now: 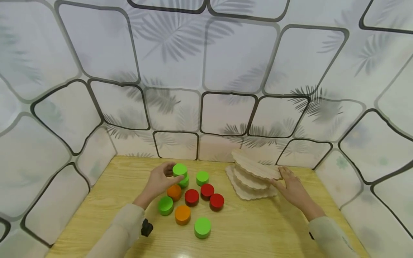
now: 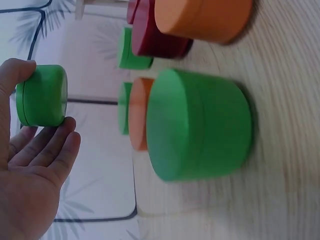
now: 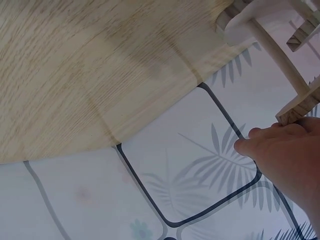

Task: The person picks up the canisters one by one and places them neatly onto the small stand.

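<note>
My left hand (image 1: 158,181) pinches a green round box (image 1: 179,170) between thumb and fingers, above the table near the back. In the left wrist view that box (image 2: 44,95) is lifted clear, with a lid seam round its side. Another green box (image 1: 184,182) shows just below it in the head view. On the right, my right hand (image 1: 292,188) grips the edge of the top tier of a wooden tiered stand (image 1: 255,166) with scalloped edges. In the right wrist view the fingers hold the rim of a tier (image 3: 300,106), beside a wooden post (image 3: 277,55).
On the wooden table (image 1: 251,229) stand three red boxes (image 1: 191,197), two orange boxes (image 1: 182,215) and several green boxes (image 1: 202,228), all left of the stand. A patterned fabric wall (image 1: 226,114) encloses the back and sides.
</note>
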`<state>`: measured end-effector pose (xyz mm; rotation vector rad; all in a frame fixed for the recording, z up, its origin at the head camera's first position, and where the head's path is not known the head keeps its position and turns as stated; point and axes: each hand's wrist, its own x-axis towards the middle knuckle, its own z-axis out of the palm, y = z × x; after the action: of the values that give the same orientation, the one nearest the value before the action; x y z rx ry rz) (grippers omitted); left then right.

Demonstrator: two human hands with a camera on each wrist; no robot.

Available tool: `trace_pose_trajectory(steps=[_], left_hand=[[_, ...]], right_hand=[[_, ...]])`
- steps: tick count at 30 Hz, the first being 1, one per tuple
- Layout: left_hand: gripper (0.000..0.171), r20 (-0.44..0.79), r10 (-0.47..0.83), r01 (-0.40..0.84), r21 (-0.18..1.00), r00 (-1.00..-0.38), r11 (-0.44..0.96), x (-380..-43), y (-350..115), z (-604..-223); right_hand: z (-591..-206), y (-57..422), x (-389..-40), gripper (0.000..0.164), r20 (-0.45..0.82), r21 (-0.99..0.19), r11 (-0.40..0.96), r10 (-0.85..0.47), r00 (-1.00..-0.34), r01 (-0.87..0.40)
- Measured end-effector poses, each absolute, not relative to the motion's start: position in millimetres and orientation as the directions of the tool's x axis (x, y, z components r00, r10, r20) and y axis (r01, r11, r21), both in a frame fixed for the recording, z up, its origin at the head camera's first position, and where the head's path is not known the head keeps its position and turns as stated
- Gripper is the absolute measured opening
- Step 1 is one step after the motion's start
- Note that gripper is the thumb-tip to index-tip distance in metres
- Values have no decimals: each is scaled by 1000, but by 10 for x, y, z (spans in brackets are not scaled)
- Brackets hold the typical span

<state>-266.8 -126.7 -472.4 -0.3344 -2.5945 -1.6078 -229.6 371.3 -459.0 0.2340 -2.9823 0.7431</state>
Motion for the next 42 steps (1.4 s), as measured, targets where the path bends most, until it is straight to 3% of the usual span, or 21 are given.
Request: trace_pose_trajectory(steps=[22,42], left_hand=[[50,230,285,318,894,-930,315,-2777,-389,-4568],[52,263,372,369,895,-890,251,-2884,256,-4465]], right_hand=[[-4641,3757,-2337,82,143,-453,868,-153,-978,-202],[-4634,3768,-2327,78,138,-413,887,-164,-977,-207]])
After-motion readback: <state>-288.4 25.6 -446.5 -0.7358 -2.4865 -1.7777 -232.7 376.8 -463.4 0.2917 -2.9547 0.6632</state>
